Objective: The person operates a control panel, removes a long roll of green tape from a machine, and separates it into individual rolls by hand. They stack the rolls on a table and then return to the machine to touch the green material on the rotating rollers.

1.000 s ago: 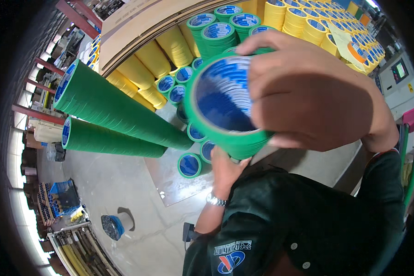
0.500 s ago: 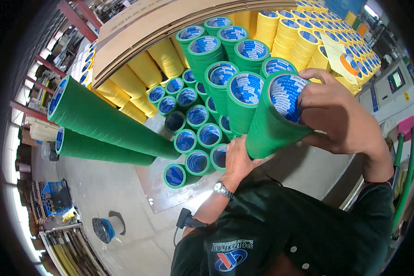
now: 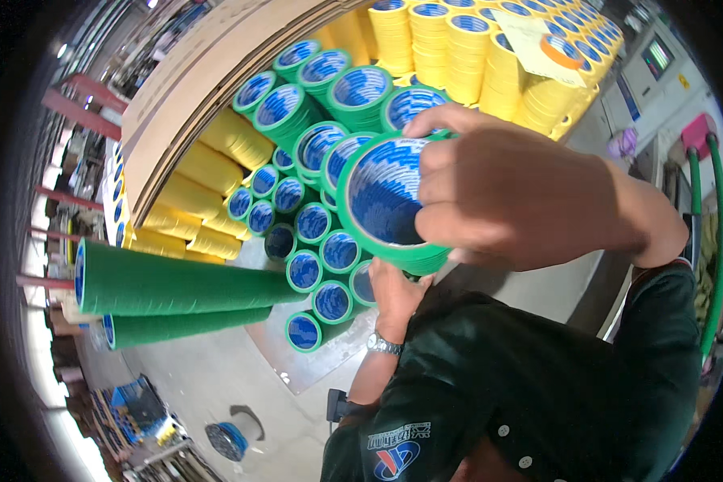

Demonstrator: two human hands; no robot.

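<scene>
A tall stack of green tape rolls [image 3: 394, 254] with blue-printed cores tilts up toward me. At its upper end my right hand [image 3: 514, 193] is closed, fingers hooked into the core and over the rim. My left hand [image 3: 395, 296], with a metal watch on its wrist, presses lower on the same stack; its fingers are partly hidden beneath it. Just beyond stand more green stacks [image 3: 279, 106], some taller, packed side by side. Shorter green stacks [image 3: 304, 271] stand left of my left hand.
Two long green columns [image 3: 181, 281] lean out at the left. Flat cardboard sheets [image 3: 217, 72] lie over yellow rolls [image 3: 225, 136]. More yellow stacks [image 3: 467, 60] fill the back, bearing a paper sheet and an orange roll [image 3: 561, 51]. A blue-and-white spool [image 3: 226, 442] lies on the floor.
The view has shifted, moving the surrounding stacks leftward. The held stack's top now points more directly at me, and my right hand appears larger and closer. Both hands keep their hold.
</scene>
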